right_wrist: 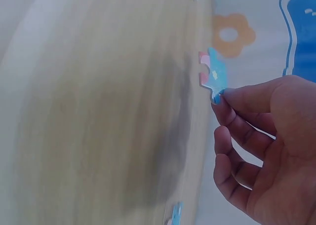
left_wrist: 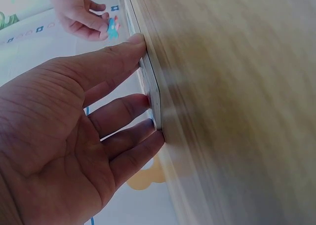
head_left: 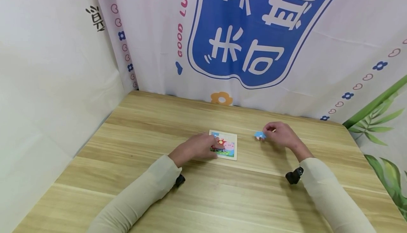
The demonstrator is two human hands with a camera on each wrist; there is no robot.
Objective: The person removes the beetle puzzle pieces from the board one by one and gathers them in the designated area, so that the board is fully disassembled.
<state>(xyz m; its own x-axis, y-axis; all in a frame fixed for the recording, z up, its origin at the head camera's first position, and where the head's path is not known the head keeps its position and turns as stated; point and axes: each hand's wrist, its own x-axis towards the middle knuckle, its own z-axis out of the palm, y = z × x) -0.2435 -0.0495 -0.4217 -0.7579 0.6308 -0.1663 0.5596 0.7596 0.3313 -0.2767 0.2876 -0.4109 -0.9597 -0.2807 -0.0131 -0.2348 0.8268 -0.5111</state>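
Observation:
A small jigsaw puzzle [head_left: 229, 149] with a cartoon pig picture lies in a pale square tray on the table. My left hand [head_left: 199, 147] rests over the tray's left side, its spread fingers and thumb touching the edge [left_wrist: 155, 94]. Part of the picture is hidden beneath that hand. To the right of the tray, my right hand [head_left: 279, 133] pinches a blue and pink puzzle piece [right_wrist: 216, 76] between thumb and forefinger, holding it just above the tabletop. The piece has a notched edge.
The wood-grain table [head_left: 178, 204] meets a printed cloth backdrop [head_left: 152, 56] at its far edge and a white cloth [head_left: 57, 84] at its left. Another small blue item [right_wrist: 177, 213] shows at the bottom of the right wrist view.

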